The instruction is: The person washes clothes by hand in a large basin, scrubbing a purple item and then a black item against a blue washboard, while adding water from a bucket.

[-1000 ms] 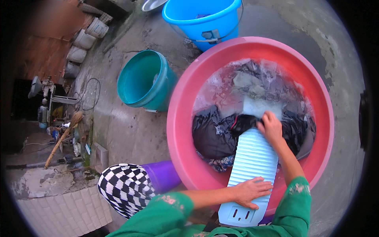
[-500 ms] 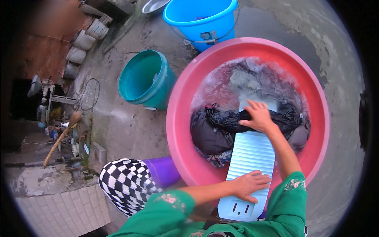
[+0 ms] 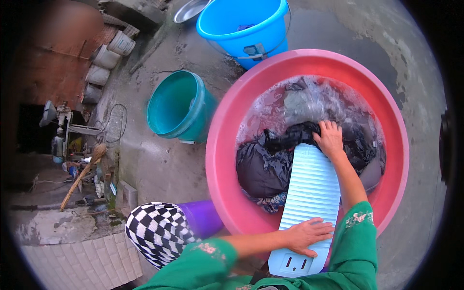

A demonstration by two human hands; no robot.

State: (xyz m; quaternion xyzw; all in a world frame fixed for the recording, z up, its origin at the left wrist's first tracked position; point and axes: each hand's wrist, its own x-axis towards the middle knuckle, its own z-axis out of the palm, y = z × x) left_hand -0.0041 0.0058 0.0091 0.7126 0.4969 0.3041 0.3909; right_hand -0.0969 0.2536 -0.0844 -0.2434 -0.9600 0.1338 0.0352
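A light blue ribbed washboard (image 3: 314, 188) slants into a large pink tub (image 3: 223, 179), its slotted end towards me. My left hand (image 3: 309, 236) lies flat across its lower part, fingers stretched to the right. At the board's upper end, my right hand (image 3: 329, 140) has its fingers bent over a wet black garment (image 3: 304, 131), gripping it; the fingertips are partly hidden in the cloth. More of the shiny dark, padded fabric (image 3: 263, 166) bulges beside the board on the left. Sudsy water (image 3: 261, 113) surrounds the clothes, with a greyish piece (image 3: 299, 104) near the far side.
A teal bucket (image 3: 181, 104) stands left of the tub, and a blue bucket (image 3: 241, 29) with dark cloth inside stands behind it. A metal basin (image 3: 189, 10) lies farther back. Close on my left are my checkered-clad knee (image 3: 157, 232) and purple boot (image 3: 200, 217). A broom (image 3: 82, 176) leans farther left.
My right hand has closed from a spread pose onto the black garment, which has bunched up at the board's top. More of the ribs show there. My left hand stays flat on the board.
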